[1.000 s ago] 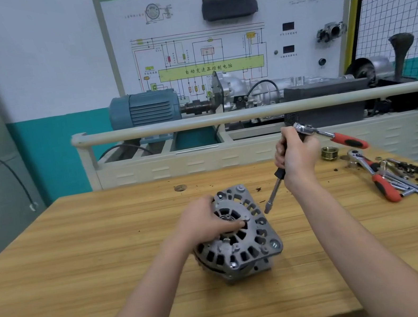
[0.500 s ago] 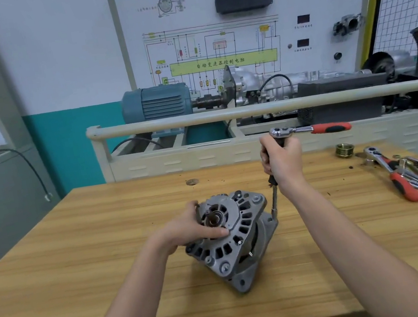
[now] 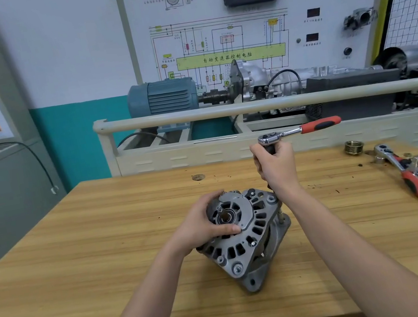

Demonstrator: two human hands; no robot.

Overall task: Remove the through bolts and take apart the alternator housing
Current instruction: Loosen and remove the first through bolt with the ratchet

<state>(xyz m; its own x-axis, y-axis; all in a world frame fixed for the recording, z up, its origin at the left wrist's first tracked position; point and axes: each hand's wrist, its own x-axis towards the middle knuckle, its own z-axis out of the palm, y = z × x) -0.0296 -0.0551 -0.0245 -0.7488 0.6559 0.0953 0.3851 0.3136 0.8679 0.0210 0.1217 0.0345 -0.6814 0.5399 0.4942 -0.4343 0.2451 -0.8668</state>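
Gripping the upright extension bar under the ratchet (image 3: 298, 130), the right hand (image 3: 277, 167) sets its tip at a bolt (image 3: 280, 214) on the alternator (image 3: 246, 235), which lies tilted on the table (image 3: 81, 264). The left hand (image 3: 205, 224) clasps the alternator's top. Housing halves appear joined, so dismantling seems early; no containers are visible.

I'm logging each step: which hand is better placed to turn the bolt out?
Right hand: it grips the ratchet extension over the bolt; left hand steadies the alternator.
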